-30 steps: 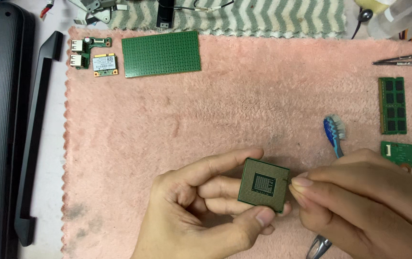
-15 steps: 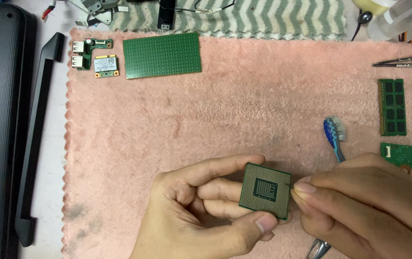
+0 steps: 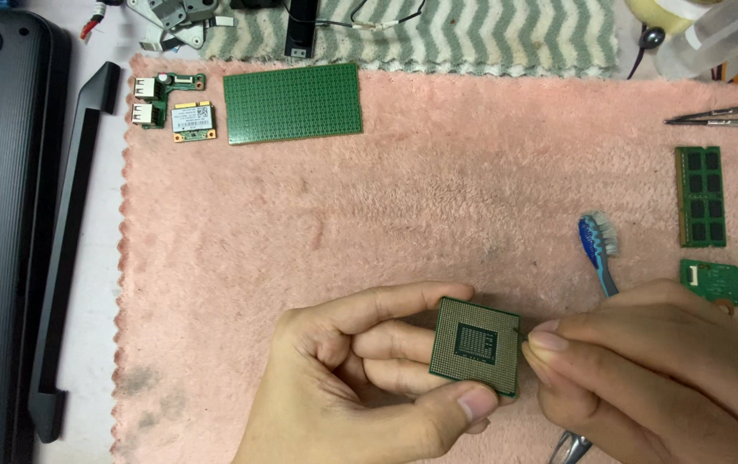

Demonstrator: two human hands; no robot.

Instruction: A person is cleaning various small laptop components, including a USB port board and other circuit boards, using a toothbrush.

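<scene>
Hands (image 3: 360,378) pinch square green processor chip (image 3: 475,345) above pink towel (image 3: 438,206).

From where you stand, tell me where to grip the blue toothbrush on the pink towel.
Probably grip the toothbrush by its blue neck just below the bristles, coming from above. It lies flat, head pointing away, and its lower handle is hidden under the right hand.

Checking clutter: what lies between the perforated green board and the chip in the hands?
Head view: only bare pink towel between the perforated green board and the square chip.
</scene>
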